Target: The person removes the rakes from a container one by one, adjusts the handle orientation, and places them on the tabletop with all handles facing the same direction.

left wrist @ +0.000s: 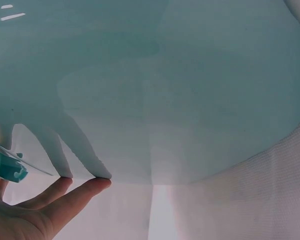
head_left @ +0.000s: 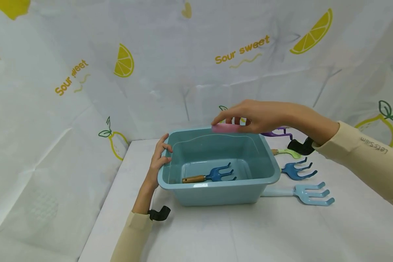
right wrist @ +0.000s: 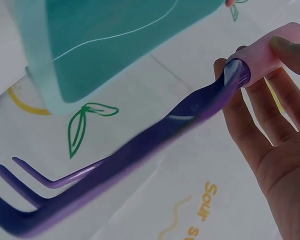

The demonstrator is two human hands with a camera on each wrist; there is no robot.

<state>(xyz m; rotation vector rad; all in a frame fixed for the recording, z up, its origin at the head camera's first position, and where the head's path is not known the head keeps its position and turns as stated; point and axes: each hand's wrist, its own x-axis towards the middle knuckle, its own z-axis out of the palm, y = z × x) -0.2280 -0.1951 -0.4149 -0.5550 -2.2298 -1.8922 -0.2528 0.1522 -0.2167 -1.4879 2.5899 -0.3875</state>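
Blue plastic tub (head_left: 216, 196) at centre; near its far rim I have the purple rake (right wrist: 160, 135), long axis left to right, prongs (right wrist: 20, 222) rightward of my right grip (head_left: 258, 114), which pinches its pink handle (head_left: 223, 128); left grip (head_left: 156, 160) holds the tub's left rim.

Lemon-print sheet (head_left: 177, 62) behind; white table (head_left: 209, 233) below

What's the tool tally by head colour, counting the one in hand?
Purple rake: 1, in the right hand
Dark blue: 2, inner rake in the tub, outer rake beside it
Light blue rake: 1
Green tool: 1
Total: 5
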